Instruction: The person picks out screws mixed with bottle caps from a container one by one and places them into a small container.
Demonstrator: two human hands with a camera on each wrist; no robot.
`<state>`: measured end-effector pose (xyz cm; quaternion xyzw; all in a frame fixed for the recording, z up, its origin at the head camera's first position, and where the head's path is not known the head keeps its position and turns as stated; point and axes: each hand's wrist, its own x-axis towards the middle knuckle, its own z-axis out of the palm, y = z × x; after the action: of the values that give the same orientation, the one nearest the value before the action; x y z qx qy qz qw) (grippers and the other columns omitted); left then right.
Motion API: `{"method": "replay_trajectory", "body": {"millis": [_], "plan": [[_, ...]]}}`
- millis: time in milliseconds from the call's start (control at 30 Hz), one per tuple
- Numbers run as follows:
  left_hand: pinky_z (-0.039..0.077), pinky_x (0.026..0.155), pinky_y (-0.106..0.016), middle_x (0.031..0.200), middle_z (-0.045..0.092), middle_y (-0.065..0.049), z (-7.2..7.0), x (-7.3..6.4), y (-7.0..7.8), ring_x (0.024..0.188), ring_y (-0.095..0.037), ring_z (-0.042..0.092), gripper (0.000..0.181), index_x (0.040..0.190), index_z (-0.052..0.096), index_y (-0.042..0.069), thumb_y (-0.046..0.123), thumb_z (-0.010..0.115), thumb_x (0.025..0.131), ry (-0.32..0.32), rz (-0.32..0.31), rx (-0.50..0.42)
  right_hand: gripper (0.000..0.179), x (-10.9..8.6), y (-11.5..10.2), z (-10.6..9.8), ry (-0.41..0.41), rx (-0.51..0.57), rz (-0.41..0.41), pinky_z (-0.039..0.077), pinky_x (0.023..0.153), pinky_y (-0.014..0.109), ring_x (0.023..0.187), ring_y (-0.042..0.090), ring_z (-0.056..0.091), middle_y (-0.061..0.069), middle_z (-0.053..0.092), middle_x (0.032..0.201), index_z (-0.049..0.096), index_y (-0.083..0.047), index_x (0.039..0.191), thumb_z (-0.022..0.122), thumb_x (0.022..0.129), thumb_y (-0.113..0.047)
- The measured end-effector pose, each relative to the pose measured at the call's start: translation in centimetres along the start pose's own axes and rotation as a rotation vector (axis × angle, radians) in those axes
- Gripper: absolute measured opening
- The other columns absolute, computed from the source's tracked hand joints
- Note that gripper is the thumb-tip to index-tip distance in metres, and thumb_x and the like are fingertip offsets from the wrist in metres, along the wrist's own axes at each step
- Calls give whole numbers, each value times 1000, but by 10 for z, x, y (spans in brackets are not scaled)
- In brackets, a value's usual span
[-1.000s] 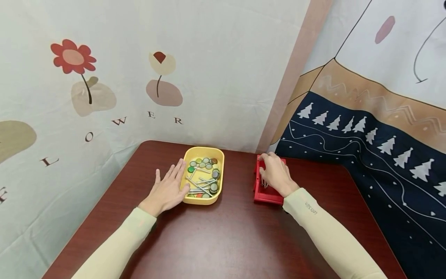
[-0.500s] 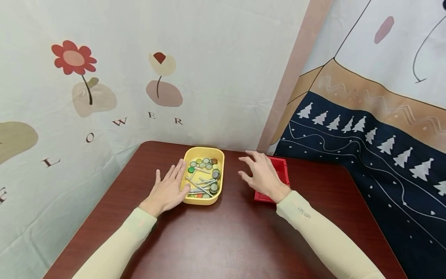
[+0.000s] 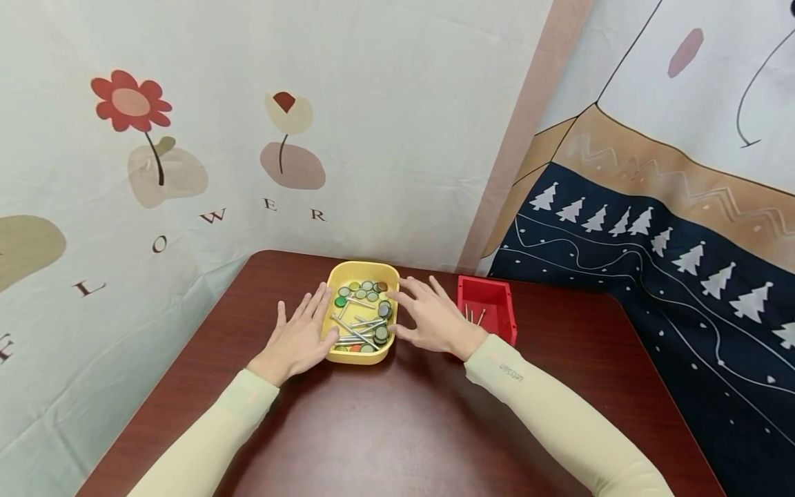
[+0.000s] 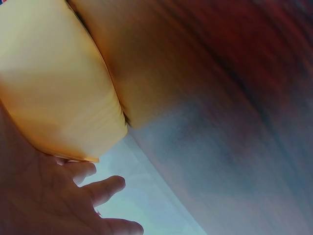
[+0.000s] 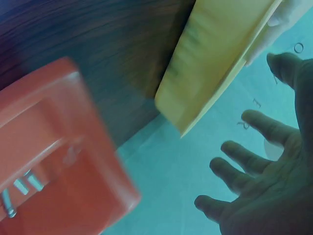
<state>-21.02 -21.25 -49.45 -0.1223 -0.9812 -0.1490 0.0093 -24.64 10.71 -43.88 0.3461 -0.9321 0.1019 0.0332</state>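
Note:
A yellow tray (image 3: 365, 359) holds several bottle caps (image 3: 368, 286) and several long metal screws or nails (image 3: 355, 331). My left hand (image 3: 297, 339) rests along the tray's left rim with its fingers straight and spread. In the left wrist view, the palm and fingers lie against the yellow outer wall (image 4: 63, 88). At the tray's right rim is my right hand (image 3: 435, 316), fingers spread and holding nothing. The right wrist view shows that same hand's separated fingers (image 5: 230, 171) near the tray. Beyond the right wrist, a red bin (image 3: 506, 310) contains several metal pins (image 3: 472, 317).
Both containers stand on a dark reddish-brown table (image 3: 373, 428) close to its back edge. A printed white cloth (image 3: 397, 138) hangs behind it, and a navy cloth with white trees (image 3: 658, 276) hangs on the right.
My right hand has let go of metal pins in the red bin, lifted out and moved left to the yellow tray's right rim. The left hand has stayed in place.

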Motion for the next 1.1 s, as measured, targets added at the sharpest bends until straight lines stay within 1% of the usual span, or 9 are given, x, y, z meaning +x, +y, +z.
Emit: {"method": "replay_trajectory", "body": {"millis": [167, 267, 467, 600, 700, 800, 933, 1033, 1100], "plan": [[6, 136, -91, 199, 12, -12, 1, 0, 0, 181, -49, 27, 85, 189, 14, 9, 43, 49, 118, 3, -3, -5, 74, 16, -13, 6, -40, -3, -62, 25, 143, 75, 173, 37, 46, 16, 50, 183, 62, -18, 169, 82, 107, -52], [6, 136, -91, 199, 12, -12, 1, 0, 0, 181, -49, 26, 85, 189, 14, 10, 43, 49, 118, 3, -4, -7, 74, 25, -20, 8, -84, -36, -83, 24, 145, 73, 173, 37, 46, 15, 51, 182, 61, -19, 170, 82, 107, -53], [6, 136, -91, 199, 9, -11, 0, -1, 0, 181, -48, 26, 86, 189, 13, 9, 44, 48, 119, -5, 2, -3, 78, 46, -34, 11, -205, -153, -104, 24, 146, 69, 174, 35, 46, 13, 54, 180, 59, -24, 173, 83, 105, -55], [7, 137, -91, 199, 10, -11, 0, -1, 0, 181, -48, 27, 86, 188, 14, 8, 44, 49, 118, 5, 7, 0, 81, 62, -43, 12, -308, -206, -95, 29, 146, 65, 174, 27, 46, 10, 54, 181, 57, -25, 174, 84, 104, -55], [7, 137, -91, 199, 11, -12, -1, 0, 0, 180, -49, 27, 86, 188, 15, 8, 43, 49, 118, 5, 9, 3, 80, 74, -51, 13, -385, -226, -89, 34, 144, 61, 172, 26, 49, 8, 56, 180, 57, -26, 174, 86, 103, -50], [6, 136, -91, 199, 10, -12, 0, 1, 0, 181, -49, 27, 86, 188, 14, 8, 44, 49, 119, -4, 9, 1, 76, 82, -57, 13, -432, -244, -107, 47, 136, 53, 161, 25, 59, 6, 63, 171, 61, -26, 171, 88, 102, -40], [5, 136, -91, 199, 9, -12, -1, 0, -1, 181, -49, 25, 87, 188, 13, 8, 45, 50, 118, -12, 7, 0, 58, 88, -64, 12, -453, -261, -123, 64, 113, 41, 138, 20, 70, 5, 74, 150, 73, -25, 156, 86, 100, -27], [5, 137, -91, 199, 9, -12, -2, 0, 0, 181, -48, 25, 88, 189, 13, 9, 45, 51, 118, -16, 2, -2, 44, 91, -68, 13, -469, -255, -106, 65, 103, 35, 124, 18, 70, 4, 78, 137, 78, -22, 142, 87, 99, -22], [5, 137, -91, 199, 8, -11, -1, 0, 0, 181, -48, 26, 89, 189, 12, 10, 46, 51, 118, -18, 3, -2, 41, 93, -69, 16, -482, -247, -92, 64, 101, 34, 117, 17, 69, 4, 78, 132, 78, -19, 139, 87, 99, -19]]}}
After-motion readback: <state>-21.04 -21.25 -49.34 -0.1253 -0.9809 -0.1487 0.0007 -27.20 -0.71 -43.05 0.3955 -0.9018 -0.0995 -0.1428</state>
